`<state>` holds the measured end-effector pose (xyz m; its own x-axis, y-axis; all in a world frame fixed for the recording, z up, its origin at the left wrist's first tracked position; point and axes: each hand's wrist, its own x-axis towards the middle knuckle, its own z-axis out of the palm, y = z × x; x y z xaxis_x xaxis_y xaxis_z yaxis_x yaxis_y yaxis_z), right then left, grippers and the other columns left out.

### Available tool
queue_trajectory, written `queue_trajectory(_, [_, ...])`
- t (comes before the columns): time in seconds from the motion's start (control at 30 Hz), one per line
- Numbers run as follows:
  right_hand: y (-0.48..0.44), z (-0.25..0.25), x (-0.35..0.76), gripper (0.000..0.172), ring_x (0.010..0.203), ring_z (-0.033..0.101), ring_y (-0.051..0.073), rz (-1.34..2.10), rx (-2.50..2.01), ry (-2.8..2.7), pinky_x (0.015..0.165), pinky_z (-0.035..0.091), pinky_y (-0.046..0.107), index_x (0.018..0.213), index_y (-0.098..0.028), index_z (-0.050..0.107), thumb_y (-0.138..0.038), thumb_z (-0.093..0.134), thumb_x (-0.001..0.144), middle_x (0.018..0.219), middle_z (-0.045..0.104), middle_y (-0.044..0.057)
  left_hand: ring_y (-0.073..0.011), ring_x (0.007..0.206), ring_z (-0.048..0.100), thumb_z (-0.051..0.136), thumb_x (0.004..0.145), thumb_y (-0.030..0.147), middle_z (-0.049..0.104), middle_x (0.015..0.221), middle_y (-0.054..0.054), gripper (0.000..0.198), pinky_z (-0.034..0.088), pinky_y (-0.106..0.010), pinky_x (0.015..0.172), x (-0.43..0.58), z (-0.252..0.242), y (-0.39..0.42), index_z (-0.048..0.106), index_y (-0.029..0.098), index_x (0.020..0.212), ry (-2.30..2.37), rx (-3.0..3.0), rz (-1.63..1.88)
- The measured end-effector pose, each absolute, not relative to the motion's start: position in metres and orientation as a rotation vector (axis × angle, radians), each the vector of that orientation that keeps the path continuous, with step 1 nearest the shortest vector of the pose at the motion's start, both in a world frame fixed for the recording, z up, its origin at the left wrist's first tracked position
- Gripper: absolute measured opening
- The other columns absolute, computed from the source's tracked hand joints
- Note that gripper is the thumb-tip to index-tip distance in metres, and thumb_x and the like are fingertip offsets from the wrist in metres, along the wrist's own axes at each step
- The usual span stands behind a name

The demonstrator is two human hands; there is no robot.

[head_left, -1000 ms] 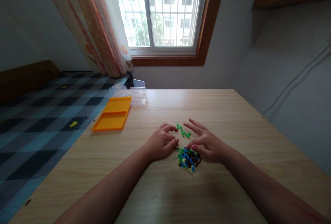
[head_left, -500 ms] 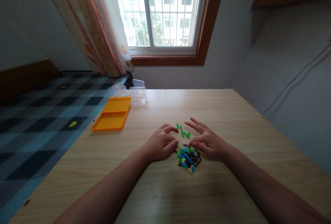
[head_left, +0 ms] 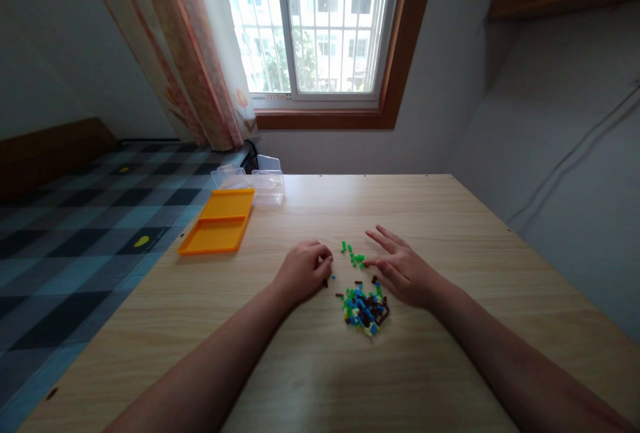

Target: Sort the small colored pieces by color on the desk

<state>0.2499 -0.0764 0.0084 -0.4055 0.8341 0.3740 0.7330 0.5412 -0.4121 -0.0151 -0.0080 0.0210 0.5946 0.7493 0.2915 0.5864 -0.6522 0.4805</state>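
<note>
In the head view, the left hand (head_left: 301, 271) rests on the wooden worktop (head_left: 450, 219) with its fingers curled narrow, their tips beside a few small loose pieces; I cannot tell if it holds one. The right hand (head_left: 403, 267) lies flat with fingers spread wide, its fingertip touching the small group of green pieces (head_left: 354, 256). The mixed pile of coloured pieces (head_left: 365, 306) lies just below and between both hands, while the orange tray (head_left: 220, 221) and clear boxes (head_left: 260, 183) are well apart at the left edge.
</note>
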Motion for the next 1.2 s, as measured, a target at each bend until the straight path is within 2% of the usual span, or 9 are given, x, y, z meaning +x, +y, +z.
queue_trajectory(0.2, [-0.079, 0.011, 0.248, 0.040, 0.150, 0.022, 0.033, 0.297, -1.166, -2.286, 0.116, 0.030, 0.060, 0.105, -0.030, 0.079, -0.045, 0.042, 0.101, 0.159, 0.037, 0.001, -0.0212, 0.088, 0.060, 0.066, 0.082, 0.024, 0.069, 0.088, -0.005, 0.007, 0.046, -0.036, 0.084, -0.014, 0.019, -0.009, 0.072, 0.022, 0.082, 1.000, 2.510, 0.656])
queue_trajectory(0.6, [-0.081, 0.013, 0.244, 0.034, 0.151, 0.018, 0.033, 0.365, -1.116, -2.373, 0.117, 0.026, 0.061, 0.107, -0.033, 0.078, -0.047, 0.048, 0.099, 0.161, 0.033, 0.001, -0.0234, 0.098, 0.059, 0.066, 0.083, 0.024, 0.070, 0.097, -0.005, 0.010, 0.046, -0.039, 0.091, -0.015, 0.014, -0.007, 0.075, 0.023, 0.088, 1.019, 2.537, 0.660])
queue_trajectory(0.73, [-0.082, 0.013, 0.239, 0.036, 0.152, 0.017, 0.035, 0.380, -1.151, -2.389, 0.117, 0.024, 0.062, 0.116, -0.033, 0.075, -0.047, 0.045, 0.100, 0.162, 0.030, 0.001, -0.0235, 0.100, 0.060, 0.068, 0.078, 0.019, 0.070, 0.100, -0.005, 0.015, 0.045, -0.039, 0.093, -0.016, 0.013, -0.006, 0.076, 0.024, 0.090, 0.981, 2.516, 0.660])
queue_trajectory(0.87, [-0.083, 0.014, 0.235, 0.038, 0.152, 0.016, 0.035, 0.392, -1.181, -2.389, 0.118, 0.021, 0.063, 0.123, -0.035, 0.071, -0.048, 0.043, 0.100, 0.162, 0.030, 0.002, -0.0215, 0.099, 0.060, 0.061, 0.074, 0.008, 0.069, 0.098, -0.003, 0.023, 0.045, -0.038, 0.095, -0.017, 0.015, -0.008, 0.075, 0.024, 0.082, 0.883, 2.500, 0.686])
queue_trajectory(1.0, [-0.082, 0.014, 0.239, 0.039, 0.152, 0.016, 0.035, 0.382, -1.136, -2.371, 0.117, 0.019, 0.064, 0.113, -0.033, 0.076, -0.049, 0.042, 0.100, 0.161, 0.032, 0.003, -0.0201, 0.097, 0.060, 0.056, 0.070, 0.002, 0.069, 0.094, -0.003, 0.028, 0.044, -0.037, 0.095, -0.016, 0.015, -0.008, 0.075, 0.022, 0.071, 0.829, 2.480, 0.712])
queue_trajectory(1.2, [-0.082, 0.014, 0.243, 0.037, 0.151, 0.016, 0.035, 0.407, -1.103, -2.387, 0.117, 0.022, 0.062, 0.101, -0.031, 0.080, -0.049, 0.047, 0.098, 0.161, 0.032, 0.000, -0.0189, 0.096, 0.060, 0.056, 0.072, 0.002, 0.069, 0.092, -0.002, 0.027, 0.044, -0.037, 0.096, -0.015, 0.012, -0.006, 0.074, 0.022, 0.064, 0.833, 2.484, 0.693])
